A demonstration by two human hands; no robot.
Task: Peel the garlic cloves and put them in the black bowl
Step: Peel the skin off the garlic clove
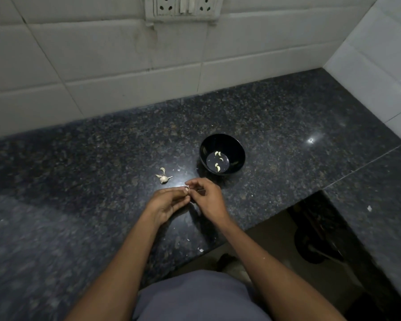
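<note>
Dim, grainy view; overhead light glares off the granite counter [310, 140], wide-angle bending and blurring the edges

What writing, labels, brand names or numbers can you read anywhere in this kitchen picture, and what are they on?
None can be read.
The white wall socket plate shows only holes and switches, no legible marking.
The round black bowl, the speckled dark granite counter and the white wall tiles carry no text.

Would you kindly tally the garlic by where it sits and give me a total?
Peeled cloves in the black bowl: 4
Garlic pieces on the counter: 2
Clove between both hands: 1
Total: 7
</note>
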